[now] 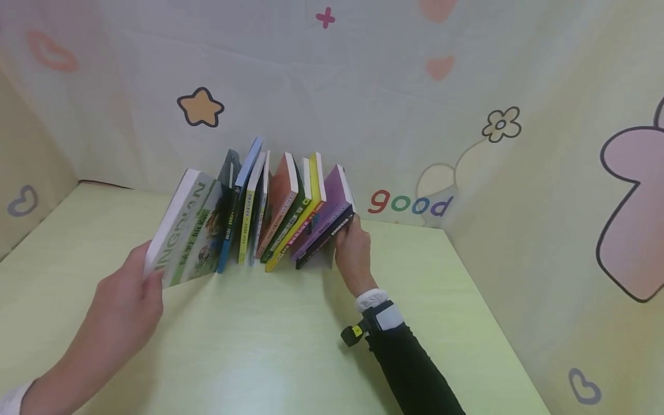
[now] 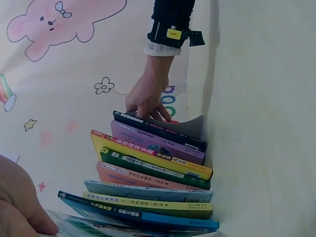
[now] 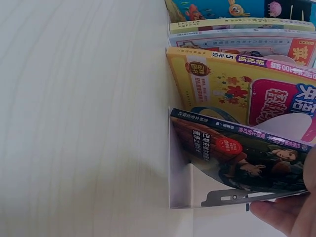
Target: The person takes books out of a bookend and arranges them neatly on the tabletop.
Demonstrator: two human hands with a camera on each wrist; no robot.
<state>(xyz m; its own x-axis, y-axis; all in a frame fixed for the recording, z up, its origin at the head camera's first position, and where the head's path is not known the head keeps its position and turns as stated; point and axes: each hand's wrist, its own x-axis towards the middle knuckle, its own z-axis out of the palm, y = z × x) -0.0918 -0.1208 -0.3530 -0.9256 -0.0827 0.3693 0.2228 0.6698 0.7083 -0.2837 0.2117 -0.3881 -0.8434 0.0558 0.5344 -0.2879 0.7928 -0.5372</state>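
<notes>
Far L: purple heart outline [image 1: 23, 200] on the printed cloth [image 1: 104, 132], above the pale tabletop [image 1: 249, 357]. Next, L hand [image 1: 124, 297], white cuff, gripping the near lower edge of a white-green bk [image 1: 194, 236], thumb on the cover, fingers wrapped out of sight behind; bk tilted, cover twd camera, at the L end of the row, can't tell if touching it. Just behind, a dark grey upright piece [image 1: 229, 164], partly hidden. Then the row, stood on the tabletop, spines twd camera, all leaning R: blue bk [image 1: 234, 216], bk w/ pale yellow spine [image 1: 247, 216], thin pale-blue bk [image 1: 261, 216], salmon bk [image 1: 280, 202], dk green bk [image 1: 286, 229], yellow bk [image 1: 298, 230], purple bk [image 1: 327, 204], black bk [image 1: 324, 238] last. Grey bookend [image 3: 180, 180] stands beside the black bk, at R end. R hand [image 1: 355, 253] there too, fingers bent at upper end of black bk & bookend; can't tell if they pinch either. White cuff, dk sleeve [image 1: 415, 369], strap w/ small cam [image 1: 358, 329] at wrist. Beyond, on cloth: "good" lettering [image 1: 410, 203], flower [image 1: 501, 124], then big pink shape [image 1: 638, 207] far R.
</notes>
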